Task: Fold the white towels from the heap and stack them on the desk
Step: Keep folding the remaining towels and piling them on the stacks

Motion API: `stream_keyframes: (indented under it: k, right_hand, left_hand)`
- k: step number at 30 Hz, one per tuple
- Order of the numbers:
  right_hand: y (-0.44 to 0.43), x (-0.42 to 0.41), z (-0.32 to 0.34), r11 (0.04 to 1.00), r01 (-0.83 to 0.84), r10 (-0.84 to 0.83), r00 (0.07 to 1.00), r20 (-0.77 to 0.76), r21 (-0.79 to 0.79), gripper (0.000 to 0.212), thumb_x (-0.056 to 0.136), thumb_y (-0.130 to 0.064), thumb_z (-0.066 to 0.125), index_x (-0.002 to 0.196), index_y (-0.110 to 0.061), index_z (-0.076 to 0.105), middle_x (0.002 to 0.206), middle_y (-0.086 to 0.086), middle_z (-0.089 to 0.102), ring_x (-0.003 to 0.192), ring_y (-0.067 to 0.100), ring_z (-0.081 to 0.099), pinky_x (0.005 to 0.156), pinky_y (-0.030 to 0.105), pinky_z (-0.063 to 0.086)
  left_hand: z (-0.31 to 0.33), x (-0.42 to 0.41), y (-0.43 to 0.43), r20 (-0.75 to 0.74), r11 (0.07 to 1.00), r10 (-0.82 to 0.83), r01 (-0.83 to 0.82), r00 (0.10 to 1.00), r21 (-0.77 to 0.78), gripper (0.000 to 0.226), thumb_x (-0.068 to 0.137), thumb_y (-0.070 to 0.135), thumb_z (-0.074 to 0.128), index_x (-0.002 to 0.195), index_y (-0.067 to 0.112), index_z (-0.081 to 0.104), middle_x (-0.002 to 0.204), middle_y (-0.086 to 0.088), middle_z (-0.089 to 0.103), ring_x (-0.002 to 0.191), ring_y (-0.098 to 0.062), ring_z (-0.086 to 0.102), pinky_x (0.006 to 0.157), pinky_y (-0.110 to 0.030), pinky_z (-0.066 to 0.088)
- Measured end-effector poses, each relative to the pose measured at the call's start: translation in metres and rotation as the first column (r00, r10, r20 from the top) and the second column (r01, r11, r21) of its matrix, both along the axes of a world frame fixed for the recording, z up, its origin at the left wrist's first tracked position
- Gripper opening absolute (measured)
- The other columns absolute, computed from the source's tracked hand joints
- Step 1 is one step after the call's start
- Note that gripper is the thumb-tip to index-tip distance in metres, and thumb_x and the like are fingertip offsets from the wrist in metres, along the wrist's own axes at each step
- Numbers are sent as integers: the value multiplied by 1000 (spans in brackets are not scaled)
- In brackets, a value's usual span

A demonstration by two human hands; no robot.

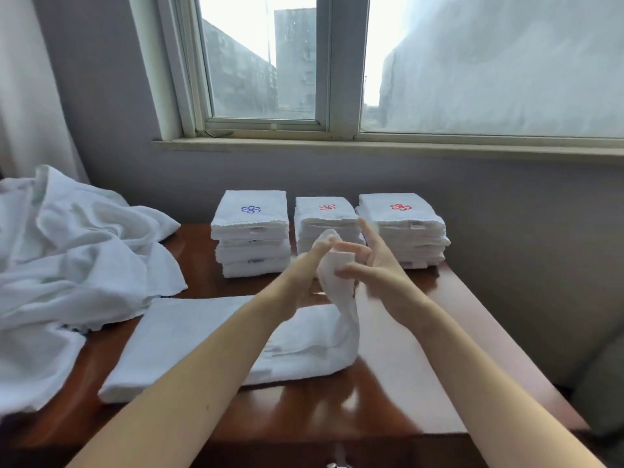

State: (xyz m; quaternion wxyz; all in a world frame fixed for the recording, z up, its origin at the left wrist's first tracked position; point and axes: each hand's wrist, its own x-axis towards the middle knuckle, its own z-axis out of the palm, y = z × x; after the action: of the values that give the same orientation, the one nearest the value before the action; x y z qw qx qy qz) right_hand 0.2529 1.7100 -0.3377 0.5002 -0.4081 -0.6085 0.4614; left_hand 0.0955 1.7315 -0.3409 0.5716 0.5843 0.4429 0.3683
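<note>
Where hands [304, 268] [378, 261] meet, towel [341, 298] perhaps pinched

Stacks: three, namely left stack [251, 238], middle stack [324, 224], right stack [405, 231]
Towels per stack: several each; the layers are too close to count exactly
Emblems: three, one atop each stack: one blue emblem [251, 209], one red emblem [327, 207], another red emblem [400, 207]
Half-folded towel [189, 336]: one
Heap [74, 251]: one
Hands: two, left hand [304, 268] and right hand [374, 265]
Desk [422, 349]: one
Window panes: two, left pane [256, 55] and right pane [489, 62]
</note>
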Motion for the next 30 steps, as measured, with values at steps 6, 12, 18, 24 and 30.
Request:
stream_keyframes:
  k: [6,12,18,24,30]
  right_hand:
    - [4,-74,9,990,-66,82,989,-126,126,58,97,1,40,150,-18,28,99,7,54,81,21,68,96,35,50]
    - [19,-129,-10,982,20,-31,998,60,188,42,94,-8,44,134,-19,52,104,3,61,102,16,58,86,20,45]
    - [24,-171,-53,974,-63,-37,903,427,217,39,100,-17,42,138,-25,48,130,-5,56,119,10,52,92,20,34]
    - [23,-193,-80,932,-217,-116,584,803,292,39,100,-30,40,136,-18,47,134,2,52,128,24,41,115,39,23]
    - [27,-193,-94,933,-283,-102,383,918,222,57,102,-50,24,153,-24,25,163,2,18,151,22,6,121,44,-9]
  left_hand:
    - [19,-86,-5,-61,989,150,-151,987,-2,40,84,17,68,123,7,63,113,-18,70,105,-33,68,87,-40,56]
    - [19,-165,-20,-77,957,290,-290,954,18,32,90,2,56,122,1,62,111,-19,71,103,-34,69,87,-44,56]
    - [-5,-222,-38,-92,898,433,-438,897,-44,25,89,1,60,114,5,66,92,-11,76,80,-23,74,58,-28,56]
    - [-29,-245,-45,-438,858,477,-513,762,41,24,85,-2,61,107,7,67,97,-11,71,91,-28,68,65,-33,54]
    - [-20,-232,-45,-816,855,510,-269,273,444,85,84,19,59,155,31,15,146,-6,30,132,-26,38,104,-43,42]
